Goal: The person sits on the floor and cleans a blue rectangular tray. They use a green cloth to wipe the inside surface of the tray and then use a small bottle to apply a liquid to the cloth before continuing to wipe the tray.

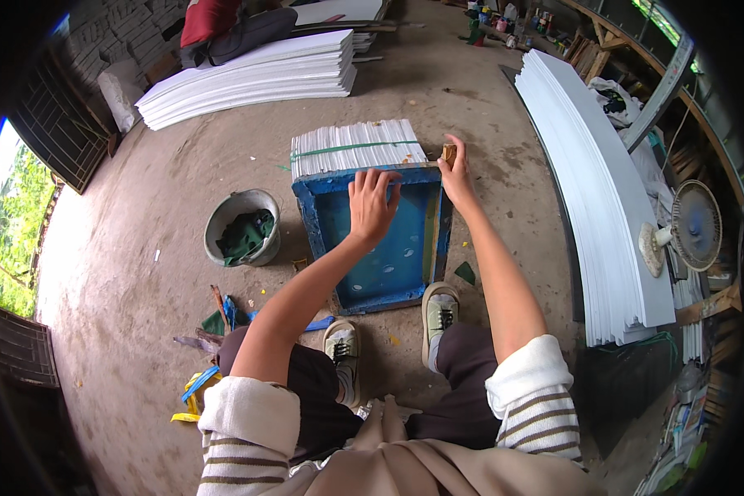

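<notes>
Arms reach forward: left hand (370, 203) lies flat, fingers spread, on the blue frame (378, 238); right hand (455, 174) pinches its far corner.

Grey bucket (241, 227) with green cloth (245, 236) inside, on the concrete floor (140, 264). Tall stack of white sheets (252, 78) beyond it. Long white stack (599, 198) at right; a fan (693, 227) beside. Coloured scraps (211, 322) near bucket.

single head-worn fisheye view, steeply downward (close over the floor (140, 248))
</notes>
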`<state>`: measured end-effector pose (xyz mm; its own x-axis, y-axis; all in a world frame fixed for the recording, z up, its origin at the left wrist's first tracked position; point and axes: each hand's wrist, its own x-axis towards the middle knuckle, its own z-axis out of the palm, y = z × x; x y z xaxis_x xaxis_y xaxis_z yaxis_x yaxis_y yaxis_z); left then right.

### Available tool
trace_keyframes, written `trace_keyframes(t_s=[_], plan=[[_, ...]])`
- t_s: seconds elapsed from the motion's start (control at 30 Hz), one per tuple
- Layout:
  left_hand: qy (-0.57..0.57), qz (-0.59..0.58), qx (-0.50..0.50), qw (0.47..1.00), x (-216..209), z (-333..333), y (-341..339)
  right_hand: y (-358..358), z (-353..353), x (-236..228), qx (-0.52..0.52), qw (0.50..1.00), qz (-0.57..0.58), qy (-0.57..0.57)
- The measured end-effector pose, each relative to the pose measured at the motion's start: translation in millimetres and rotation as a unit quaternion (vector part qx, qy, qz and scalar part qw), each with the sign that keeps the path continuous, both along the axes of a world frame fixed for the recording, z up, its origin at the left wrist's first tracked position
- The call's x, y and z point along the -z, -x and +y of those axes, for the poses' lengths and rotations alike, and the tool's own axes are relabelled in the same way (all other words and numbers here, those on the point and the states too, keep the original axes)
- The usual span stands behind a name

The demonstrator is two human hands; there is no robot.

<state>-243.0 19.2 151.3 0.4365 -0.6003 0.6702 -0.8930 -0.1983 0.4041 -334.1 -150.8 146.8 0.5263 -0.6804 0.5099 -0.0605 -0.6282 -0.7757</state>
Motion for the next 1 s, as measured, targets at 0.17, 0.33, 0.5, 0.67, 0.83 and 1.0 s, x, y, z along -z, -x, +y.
trace_keyframes(t_s=[0.17,0.33,0.5,0.67,0.83,1.0], plan=[[-0.146,-0.091,-0.029,0.985,6,-9,-65,-11,38,-13,0.144,0.989,-0.017,-0.006],[-0.161,-0.074,-0.054,0.983,10,-25,-55,-24,65,24,0.303,0.798,-0.244,-0.461],[-0.130,-0.095,-0.049,0.986,8,-18,-50,-38,69,61,0.155,0.573,-0.360,-0.719],[-0.131,-0.093,-0.053,0.986,7,-14,-45,-49,42,65,0.141,0.522,-0.373,-0.754],[-0.107,-0.104,-0.050,0.988,8,-9,-46,-57,38,50,0.190,0.466,-0.356,-0.788],[-0.109,-0.095,-0.051,0.988,3,-10,-40,-54,24,50,0.189,0.386,-0.405,-0.807]])
